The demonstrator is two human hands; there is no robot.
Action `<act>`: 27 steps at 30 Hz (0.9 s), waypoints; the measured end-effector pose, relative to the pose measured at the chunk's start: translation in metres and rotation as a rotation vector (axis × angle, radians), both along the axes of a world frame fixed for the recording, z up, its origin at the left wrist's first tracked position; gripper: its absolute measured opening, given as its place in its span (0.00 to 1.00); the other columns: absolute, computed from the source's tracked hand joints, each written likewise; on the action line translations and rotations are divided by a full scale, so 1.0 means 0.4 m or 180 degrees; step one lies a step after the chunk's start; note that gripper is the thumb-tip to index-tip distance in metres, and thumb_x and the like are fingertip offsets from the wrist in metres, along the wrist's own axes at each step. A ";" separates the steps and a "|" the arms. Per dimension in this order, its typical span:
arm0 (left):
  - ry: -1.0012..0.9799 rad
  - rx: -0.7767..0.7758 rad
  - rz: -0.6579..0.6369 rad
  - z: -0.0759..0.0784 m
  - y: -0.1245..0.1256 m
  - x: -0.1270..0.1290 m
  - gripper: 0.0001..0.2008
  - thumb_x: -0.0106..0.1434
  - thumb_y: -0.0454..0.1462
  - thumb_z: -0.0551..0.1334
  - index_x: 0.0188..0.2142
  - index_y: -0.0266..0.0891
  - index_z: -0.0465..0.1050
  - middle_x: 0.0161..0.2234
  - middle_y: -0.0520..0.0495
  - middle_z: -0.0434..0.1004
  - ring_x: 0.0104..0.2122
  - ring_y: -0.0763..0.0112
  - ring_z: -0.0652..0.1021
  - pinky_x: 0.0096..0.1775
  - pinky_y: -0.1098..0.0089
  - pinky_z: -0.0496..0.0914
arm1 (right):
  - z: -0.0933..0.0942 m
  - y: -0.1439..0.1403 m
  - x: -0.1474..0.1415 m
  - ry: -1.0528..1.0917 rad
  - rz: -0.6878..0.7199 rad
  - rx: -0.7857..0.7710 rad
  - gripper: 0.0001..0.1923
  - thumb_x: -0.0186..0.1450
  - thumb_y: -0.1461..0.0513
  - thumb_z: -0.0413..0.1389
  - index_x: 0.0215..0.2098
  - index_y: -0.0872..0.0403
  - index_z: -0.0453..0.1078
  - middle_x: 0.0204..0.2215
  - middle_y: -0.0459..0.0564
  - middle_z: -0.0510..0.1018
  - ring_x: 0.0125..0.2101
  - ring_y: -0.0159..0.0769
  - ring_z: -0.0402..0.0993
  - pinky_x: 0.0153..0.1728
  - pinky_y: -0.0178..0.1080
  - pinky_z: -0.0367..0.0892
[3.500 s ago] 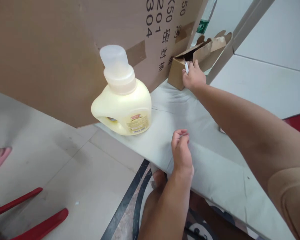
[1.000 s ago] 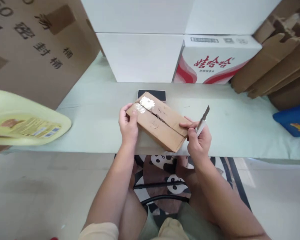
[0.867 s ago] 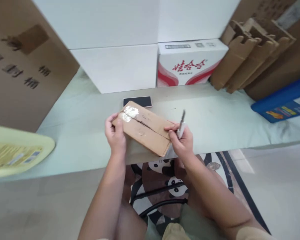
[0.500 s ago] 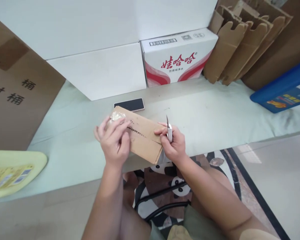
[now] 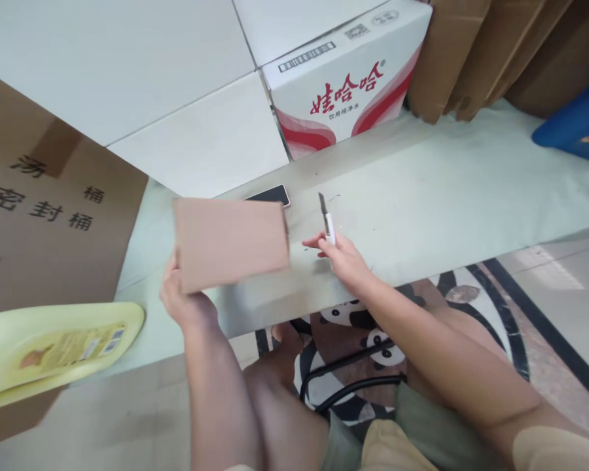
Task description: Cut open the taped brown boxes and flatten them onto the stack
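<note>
A small brown cardboard box (image 5: 233, 242) is held up over the cloth-covered surface, a plain face toward me. My left hand (image 5: 184, 294) grips it at its left end, with most of the fingers hidden behind the cardboard. In my right hand (image 5: 341, 255) is a white-handled utility knife (image 5: 328, 222), its dark blade out and pointing away from me. That hand is apart from the box, to its right. Partly covered by the box, a phone (image 5: 272, 195) lies on the cloth behind it.
White cartons (image 5: 196, 131) and a red-and-white water carton (image 5: 346, 98) line the back. Folded cardboard (image 5: 446, 59) stands at back right, near a blue bottle (image 5: 576, 124). At left are a large brown carton (image 5: 53, 190) and a yellow bottle (image 5: 63, 347). Small scraps lie on the pale cloth (image 5: 451, 190).
The box has been turned so a plain face shows instead of the slit, taped one. My right hand has let go of the box and moved away, still holding the knife. The view has shifted.
</note>
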State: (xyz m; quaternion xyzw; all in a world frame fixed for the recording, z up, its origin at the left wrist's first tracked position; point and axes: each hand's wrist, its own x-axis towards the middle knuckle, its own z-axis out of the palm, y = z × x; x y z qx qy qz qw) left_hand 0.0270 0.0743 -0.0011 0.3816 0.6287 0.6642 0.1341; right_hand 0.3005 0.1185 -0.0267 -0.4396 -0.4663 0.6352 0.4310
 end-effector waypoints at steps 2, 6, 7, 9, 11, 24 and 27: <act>-0.0292 0.0214 0.0172 -0.013 -0.003 -0.024 0.17 0.63 0.47 0.56 0.43 0.43 0.78 0.45 0.48 0.79 0.49 0.62 0.76 0.47 0.64 0.71 | 0.021 -0.021 -0.011 0.0174 0.0503 0.0540 0.10 0.70 0.53 0.50 0.41 0.49 0.65 0.55 0.57 0.79 0.61 0.47 0.71 0.63 0.56 0.59; -0.1050 -0.0331 -0.0919 -0.034 -0.017 -0.006 0.25 0.57 0.59 0.60 0.45 0.49 0.78 0.42 0.48 0.78 0.38 0.65 0.75 0.34 0.69 0.68 | 0.060 -0.041 -0.035 -0.0083 0.0887 0.1341 0.09 0.72 0.53 0.50 0.43 0.48 0.67 0.62 0.55 0.74 0.72 0.52 0.52 0.68 0.66 0.40; -0.1126 -0.0469 -0.1155 -0.038 -0.019 0.009 0.28 0.54 0.60 0.62 0.48 0.51 0.78 0.41 0.48 0.77 0.38 0.65 0.75 0.34 0.69 0.68 | 0.064 -0.040 -0.041 -0.0170 0.0922 0.1386 0.09 0.72 0.54 0.50 0.44 0.48 0.67 0.61 0.55 0.74 0.72 0.53 0.50 0.68 0.68 0.37; -0.1160 -0.0697 -0.1364 -0.046 -0.016 0.038 0.31 0.49 0.60 0.67 0.50 0.52 0.78 0.37 0.49 0.75 0.37 0.65 0.75 0.35 0.69 0.68 | 0.064 -0.034 -0.052 -0.0207 0.0941 0.1413 0.09 0.72 0.55 0.49 0.43 0.49 0.66 0.57 0.55 0.76 0.70 0.54 0.55 0.67 0.70 0.38; -0.1069 -0.0839 -0.1346 -0.055 -0.009 0.062 0.31 0.46 0.59 0.71 0.47 0.51 0.79 0.35 0.49 0.74 0.37 0.64 0.74 0.35 0.69 0.68 | 0.055 -0.024 -0.057 -0.0097 0.0843 0.1414 0.09 0.72 0.55 0.48 0.42 0.50 0.65 0.52 0.56 0.78 0.62 0.51 0.67 0.66 0.64 0.50; 0.0078 -0.0525 -0.0787 -0.091 0.011 0.142 0.31 0.42 0.48 0.79 0.42 0.39 0.74 0.41 0.43 0.80 0.42 0.57 0.81 0.51 0.57 0.74 | 0.028 -0.048 -0.060 0.0354 0.1386 0.1463 0.14 0.74 0.54 0.46 0.51 0.51 0.66 0.45 0.54 0.77 0.50 0.42 0.74 0.54 0.47 0.70; 0.0320 -0.0329 -0.0420 -0.089 0.015 0.155 0.40 0.43 0.48 0.78 0.54 0.41 0.67 0.51 0.40 0.76 0.49 0.57 0.80 0.57 0.55 0.70 | 0.036 -0.054 -0.066 0.0328 0.1499 0.1523 0.14 0.73 0.56 0.48 0.53 0.51 0.65 0.43 0.52 0.77 0.47 0.40 0.75 0.56 0.47 0.69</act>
